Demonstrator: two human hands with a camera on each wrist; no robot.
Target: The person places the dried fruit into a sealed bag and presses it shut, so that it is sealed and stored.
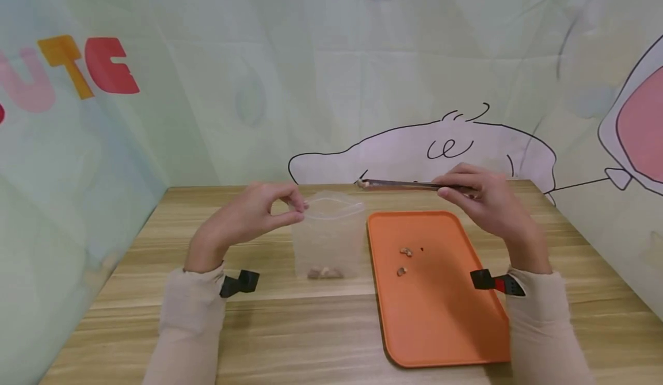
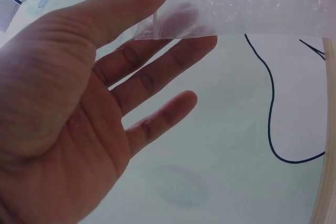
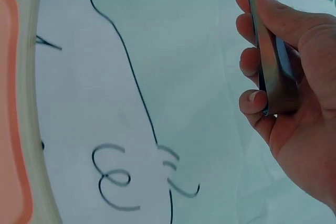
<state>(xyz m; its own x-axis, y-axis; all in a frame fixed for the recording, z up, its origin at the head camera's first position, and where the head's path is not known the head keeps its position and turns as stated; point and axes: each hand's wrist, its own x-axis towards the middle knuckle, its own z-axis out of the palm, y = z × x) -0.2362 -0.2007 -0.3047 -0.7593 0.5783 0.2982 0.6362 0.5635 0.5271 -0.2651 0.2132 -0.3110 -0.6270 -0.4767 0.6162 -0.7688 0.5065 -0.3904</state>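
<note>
A translucent zip bag (image 1: 330,241) stands upright on the wooden table, its mouth parted at the top. Several small brown-and-whitish pieces (image 1: 325,272) lie at its bottom. My left hand (image 1: 254,213) pinches the bag's upper left edge between thumb and fingers; the left wrist view shows the little finger held away from the plastic. My right hand (image 1: 484,201) grips long metal tongs (image 1: 404,185) by their joined end, as the right wrist view also shows. At the tongs' tips, above and just right of the bag's mouth, is a small pale piece (image 1: 364,183).
Right of the bag lies an orange tray (image 1: 440,316). On it are two small brownish pieces, one farther back (image 1: 406,252) and one nearer (image 1: 402,271), plus a dark crumb (image 1: 422,249). A printed cloth backdrop (image 1: 233,86) rises behind the wooden table (image 1: 290,339).
</note>
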